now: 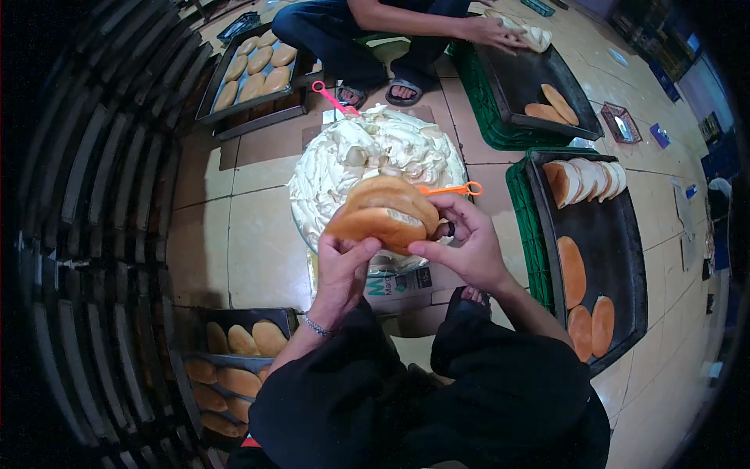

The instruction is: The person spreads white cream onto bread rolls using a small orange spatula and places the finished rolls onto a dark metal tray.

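A split golden-brown bun (373,227) is held up between my two hands, its halves folded together or slightly apart, with a pale edge showing. My left hand (344,270) grips its left end, thumb at the near side. My right hand (473,246) pinches the right end with thumb and fingers. Right behind and beneath the bun stands a big round tub heaped with whitish cream (336,168). An orange-handled spreader (455,189) rests in the cream just beyond my right hand. A pink-handled one (332,98) sticks out at the far side.
At right, a black tray (605,266) on a green crate (527,234) holds cream-filled buns (587,182) and plain buns (573,270). Across, a co-worker's hand (500,33) is at buns over another tray (508,82). Bun trays stand far left and near left; dark racks (94,234) line the left.
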Motion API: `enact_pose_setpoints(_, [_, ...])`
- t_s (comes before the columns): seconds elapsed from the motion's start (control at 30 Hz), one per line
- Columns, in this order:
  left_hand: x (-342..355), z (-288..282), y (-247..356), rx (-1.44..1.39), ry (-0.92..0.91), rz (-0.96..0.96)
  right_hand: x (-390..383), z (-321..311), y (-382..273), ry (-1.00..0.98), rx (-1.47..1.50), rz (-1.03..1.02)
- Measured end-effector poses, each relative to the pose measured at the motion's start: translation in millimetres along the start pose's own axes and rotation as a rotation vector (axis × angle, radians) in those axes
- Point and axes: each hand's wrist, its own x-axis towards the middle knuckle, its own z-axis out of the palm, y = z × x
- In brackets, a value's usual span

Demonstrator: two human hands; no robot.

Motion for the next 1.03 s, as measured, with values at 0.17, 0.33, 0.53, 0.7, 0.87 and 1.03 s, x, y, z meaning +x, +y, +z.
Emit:
enact_pose_setpoints(0.17, [1.9,-14.3,-3.5,0.003,-0.035,0.077,7.0,13.1,-8.0,0.022,0.049,-0.017])
enact_pose_setpoints(0.33, [-0.7,-15.8,17.2,0.303,-0.175,-0.003,31.4,3.3,-36.2,-0.004,-0.355,-0.204])
enact_pose_setpoints(0.53, [-5.6,-43.4,11.0,0.075,-0.016,-0.116,50.2,0.0,-29.9,-0.011,-0.412,-0.222])
enact_pose_setpoints(0.7, [-19.8,-84.8,28.7,-0.158,0.124,-0.093,62.2,-53.0,-15.9,-0.215,-1.637,-0.241])
enact_pose_setpoints(0.87, [-25.8,-98.9,32.9,-0.211,0.164,-0.08,70.1,-52.7,15.5,-0.494,-1.569,-0.022])
enact_pose_setpoints(1.03, [-34.7,-110.8,32.3,-0.218,0.224,-0.08,53.5,-72.5,-34.3,-0.399,-1.524,0.106])
